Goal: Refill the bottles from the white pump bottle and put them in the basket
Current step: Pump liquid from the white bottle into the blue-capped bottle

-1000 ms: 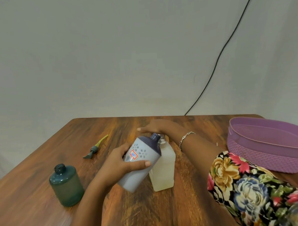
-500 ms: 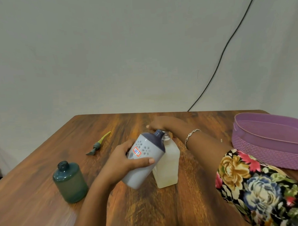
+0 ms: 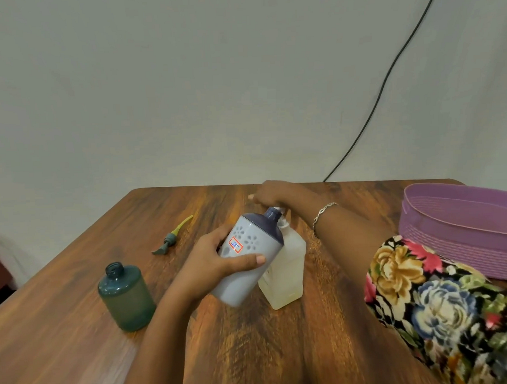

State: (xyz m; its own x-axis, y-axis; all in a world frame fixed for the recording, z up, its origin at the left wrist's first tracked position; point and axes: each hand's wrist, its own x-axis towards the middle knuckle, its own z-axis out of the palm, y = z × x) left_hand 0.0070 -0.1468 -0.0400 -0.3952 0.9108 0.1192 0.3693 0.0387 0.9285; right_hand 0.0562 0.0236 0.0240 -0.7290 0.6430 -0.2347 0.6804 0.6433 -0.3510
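White pump bottle: translucent, squarish, a pale liquid low inside it; stood upright on the desk near the middle, its pump top mostly hidden under the right hand. Right hand: lay open over the pump top with the fingers stretched leftward and not curled round anything that could be seen; a silver bracelet sat at the wrist and a floral sleeve covered the upper arm. Grey bottle: pale grey body with a flower pattern, a red-edged sticker and a dark blue shoulder and neck; capless, tilted to the right so that its neck met the spout of the pump, its side just beside or against the pump bottle. Whether its base touched the desk could not be told. Left hand: gripped the grey bottle round its middle, thumb across the near side, fingers behind. Green bottle: dark, round, upright and uncapped, on the desk well to the left of both hands. Loose pump head: grey-green with a yellowish tube, lying flat farther back on the left, apart from the green bottle. Basket: purple, oval, at the right edge of the desk, with nothing to be seen over its rim. Black cable: ran down the pale wall to behind the desk.
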